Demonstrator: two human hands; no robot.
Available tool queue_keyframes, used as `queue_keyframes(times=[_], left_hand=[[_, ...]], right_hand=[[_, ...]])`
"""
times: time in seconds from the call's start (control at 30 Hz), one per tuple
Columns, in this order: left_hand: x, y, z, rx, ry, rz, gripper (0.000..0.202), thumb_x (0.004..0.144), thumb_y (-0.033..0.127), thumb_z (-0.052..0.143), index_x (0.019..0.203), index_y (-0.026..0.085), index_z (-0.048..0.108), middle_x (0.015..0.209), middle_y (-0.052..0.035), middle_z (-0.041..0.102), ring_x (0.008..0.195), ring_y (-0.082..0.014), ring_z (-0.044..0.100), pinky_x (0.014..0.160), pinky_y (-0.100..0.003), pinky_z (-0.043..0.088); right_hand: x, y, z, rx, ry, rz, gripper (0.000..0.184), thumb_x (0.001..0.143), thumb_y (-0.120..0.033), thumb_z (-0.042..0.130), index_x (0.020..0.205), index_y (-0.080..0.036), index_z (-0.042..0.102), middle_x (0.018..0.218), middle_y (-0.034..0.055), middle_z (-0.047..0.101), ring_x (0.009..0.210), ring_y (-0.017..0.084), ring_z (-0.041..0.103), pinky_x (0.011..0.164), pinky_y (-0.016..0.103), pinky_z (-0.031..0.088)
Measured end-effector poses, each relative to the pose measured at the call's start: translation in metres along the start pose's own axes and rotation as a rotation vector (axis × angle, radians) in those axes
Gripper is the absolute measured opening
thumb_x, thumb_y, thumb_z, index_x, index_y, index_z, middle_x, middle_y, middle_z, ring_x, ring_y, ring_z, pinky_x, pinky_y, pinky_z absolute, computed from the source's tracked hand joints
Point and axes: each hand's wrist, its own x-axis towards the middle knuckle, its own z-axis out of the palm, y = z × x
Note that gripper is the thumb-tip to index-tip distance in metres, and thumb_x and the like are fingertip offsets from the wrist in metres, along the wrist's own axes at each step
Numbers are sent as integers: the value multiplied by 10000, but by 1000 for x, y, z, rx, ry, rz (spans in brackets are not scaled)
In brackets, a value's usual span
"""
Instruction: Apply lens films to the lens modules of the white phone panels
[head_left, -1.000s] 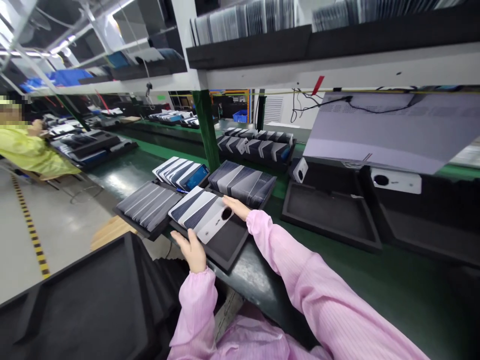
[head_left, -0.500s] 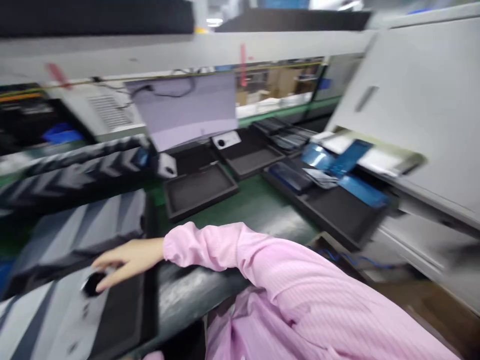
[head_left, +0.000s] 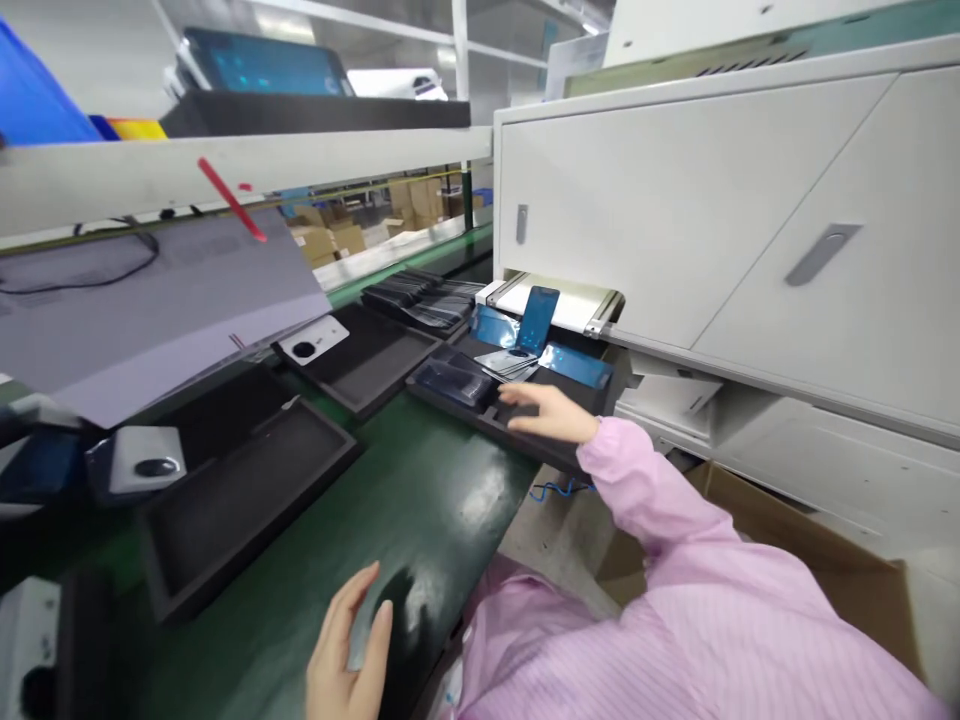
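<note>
Nearest, the left hand curls around a thin grey phone back panel at the edge of the glossy green conveyor belt. Farther right, the right hand, fingers spread and empty, rests on a black foam tray holding blue-filmed panels. Empty black trays lie left. Behind stands a white cabinet machine, its slot feeding out a blue panel; cardboard boxes show in the distance.

An electronics assembly line, we'd say.
We see a long green conveyor belt, black foam trays along it, and a white cabinet machine far right.
</note>
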Motion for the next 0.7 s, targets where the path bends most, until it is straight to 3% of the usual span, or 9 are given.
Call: queue_keyframes(times=[0.03,0.07,0.17,0.27,0.37,0.47,0.6,0.7], left_hand=[[5,1,3,23,-61,7,354,794,429,621,1117,284,638,1212,-67,643,1148,-290,599,1053,-462,432],[8,2,7,39,-101,11,346,800,428,614,1112,283,643,1204,-68,649,1142,-286,604,1051,-460,435],[16,8,20,39,-138,16,327,812,447,593,1081,275,663,1161,-73,671,1097,-278,631,1001,-443,483],[23,16,32,32,-181,23,338,804,460,599,1068,264,676,1134,-82,684,1057,-278,653,944,-428,527],[34,21,38,11,-211,4,350,799,466,602,1067,257,684,1131,-88,692,1053,-279,661,934,-419,540],[47,16,38,-10,-315,-31,361,781,447,635,1085,257,679,1133,-87,699,1053,-279,666,929,-410,548],[64,8,48,-34,-400,-56,403,781,432,644,1133,236,640,1125,-90,704,1045,-266,672,950,-407,535],[80,16,69,-41,-416,0,497,807,418,628,1255,221,542,1187,-109,668,1099,-254,645,993,-422,502]], right_hand=[[7,24,-9,-135,129,47,632,755,-259,684,1348,-181,479,1242,126,627,1145,270,605,1012,481,450],[16,47,-16,-236,163,70,695,724,-207,691,1373,-161,447,1330,152,561,1241,297,531,1063,519,388],[46,96,-22,-314,127,61,830,610,-100,711,1388,-94,419,1443,206,428,1355,337,391,1116,538,297],[71,120,-16,-253,97,37,701,605,-47,665,1292,-100,537,1365,186,529,1283,313,486,1094,503,333],[85,132,-15,-169,153,49,440,669,-67,616,1098,-149,668,1209,124,657,1158,261,596,1045,424,408],[87,140,-25,-76,322,113,269,750,-178,605,1004,-167,693,1052,100,718,1050,267,652,1001,430,447],[81,138,-46,32,632,248,328,833,-386,539,973,-113,656,961,149,715,950,300,679,908,497,503],[71,114,-49,304,807,302,377,843,-453,520,1034,-141,610,998,132,708,949,270,683,876,489,535]])
